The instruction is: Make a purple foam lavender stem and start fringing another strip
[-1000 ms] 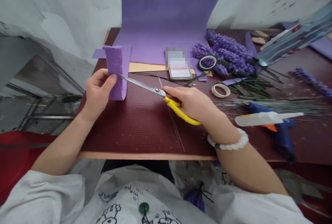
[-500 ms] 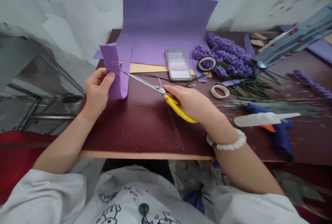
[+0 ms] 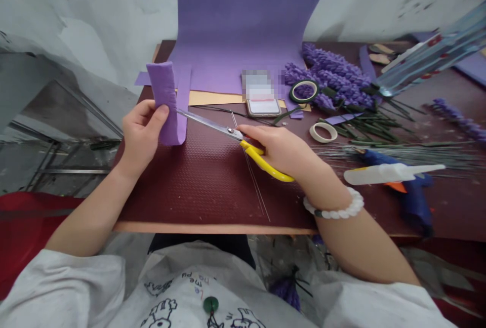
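My left hand [image 3: 142,133] is closed on a folded strip of purple paper [image 3: 167,100], held upright above the dark red table [image 3: 197,186], thumb pressed on its front. My right hand [image 3: 283,151] grips the yellow handles of a pair of scissors [image 3: 231,135]. The steel blades point left and their tips meet the right edge of the folded strip, just beside my thumb. A white bead bracelet [image 3: 336,210] circles my right wrist.
A large purple sheet [image 3: 235,34] leans against the wall behind. A phone [image 3: 262,105], two tape rolls [image 3: 304,91], purple paper flower spikes [image 3: 334,77] with green stems, thin wires [image 3: 256,186] and a blue glue gun [image 3: 398,181] lie to the right.
The folded strip has shifted a little in my left hand, and the scissor blades have stayed at its right edge. Both hands keep the same hold.
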Motion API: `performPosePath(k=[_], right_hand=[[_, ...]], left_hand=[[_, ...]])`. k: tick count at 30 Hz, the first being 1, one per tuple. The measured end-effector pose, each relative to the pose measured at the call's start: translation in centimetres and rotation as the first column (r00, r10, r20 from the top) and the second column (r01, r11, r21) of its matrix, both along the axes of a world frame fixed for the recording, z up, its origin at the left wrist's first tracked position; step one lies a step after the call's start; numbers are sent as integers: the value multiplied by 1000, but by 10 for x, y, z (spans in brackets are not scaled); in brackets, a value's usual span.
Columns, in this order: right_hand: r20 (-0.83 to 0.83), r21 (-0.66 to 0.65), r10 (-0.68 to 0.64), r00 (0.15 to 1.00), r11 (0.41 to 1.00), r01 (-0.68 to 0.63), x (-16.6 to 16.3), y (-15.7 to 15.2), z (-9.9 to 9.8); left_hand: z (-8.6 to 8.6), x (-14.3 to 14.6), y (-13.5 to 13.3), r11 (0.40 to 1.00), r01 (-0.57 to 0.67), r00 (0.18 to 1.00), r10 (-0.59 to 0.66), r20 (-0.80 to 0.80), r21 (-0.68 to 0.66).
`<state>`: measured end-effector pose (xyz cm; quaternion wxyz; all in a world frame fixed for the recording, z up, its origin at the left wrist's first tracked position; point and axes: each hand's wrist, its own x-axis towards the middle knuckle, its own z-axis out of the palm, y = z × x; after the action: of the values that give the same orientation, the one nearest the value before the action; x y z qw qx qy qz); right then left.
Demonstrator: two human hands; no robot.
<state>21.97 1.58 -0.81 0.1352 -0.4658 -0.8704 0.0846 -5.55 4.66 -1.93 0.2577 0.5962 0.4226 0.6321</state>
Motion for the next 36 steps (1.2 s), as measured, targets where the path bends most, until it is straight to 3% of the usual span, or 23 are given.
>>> performPosePath(k=[8, 36], right_hand=[[-4, -2, 2, 1000, 1000, -2, 0, 0, 1], [38, 38, -11, 999, 999, 10, -2, -2, 4]], left_hand=[[-1, -1, 1, 1000, -1, 997, 0, -72, -14], [2, 0, -1, 999, 2, 998, -4, -67, -35]])
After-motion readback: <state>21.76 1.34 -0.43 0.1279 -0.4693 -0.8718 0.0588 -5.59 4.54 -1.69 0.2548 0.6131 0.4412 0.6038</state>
